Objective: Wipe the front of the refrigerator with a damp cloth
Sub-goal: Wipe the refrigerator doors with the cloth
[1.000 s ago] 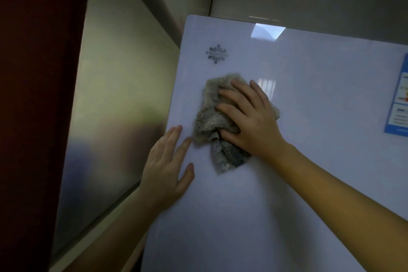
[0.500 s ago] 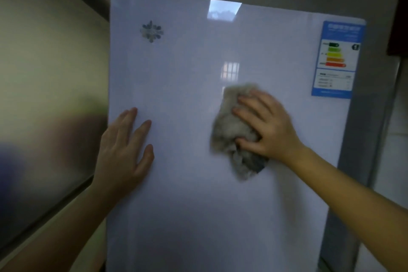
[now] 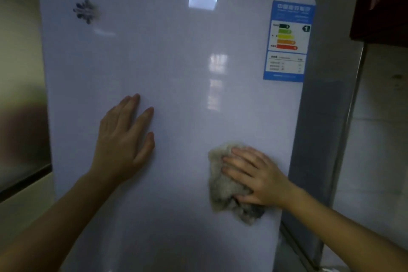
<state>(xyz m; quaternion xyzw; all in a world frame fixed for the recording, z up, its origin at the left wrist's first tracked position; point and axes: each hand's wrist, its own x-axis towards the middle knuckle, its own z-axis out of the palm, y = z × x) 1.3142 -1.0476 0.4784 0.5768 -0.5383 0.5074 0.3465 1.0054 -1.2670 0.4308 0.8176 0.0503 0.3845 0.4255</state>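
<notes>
The white glossy refrigerator door (image 3: pixel 167 68) fills most of the view. My right hand (image 3: pixel 256 176) presses a crumpled grey cloth (image 3: pixel 223 187) flat against the door's lower right, close to its right edge. The cloth sticks out to the left of and below my fingers. My left hand (image 3: pixel 123 139) lies flat on the door left of centre, fingers apart, holding nothing.
A blue energy label (image 3: pixel 287 42) is stuck at the door's upper right and a small snowflake logo (image 3: pixel 86 11) at its upper left. A blurred steel surface (image 3: pixel 19 104) stands on the left. The fridge's grey side (image 3: pixel 318 130) and a tiled wall (image 3: pixel 375 139) lie on the right.
My right hand has dragged the cloth from the upper left near the logo across and down to the lower right. My left hand stays flat on the door, and the view has swung right.
</notes>
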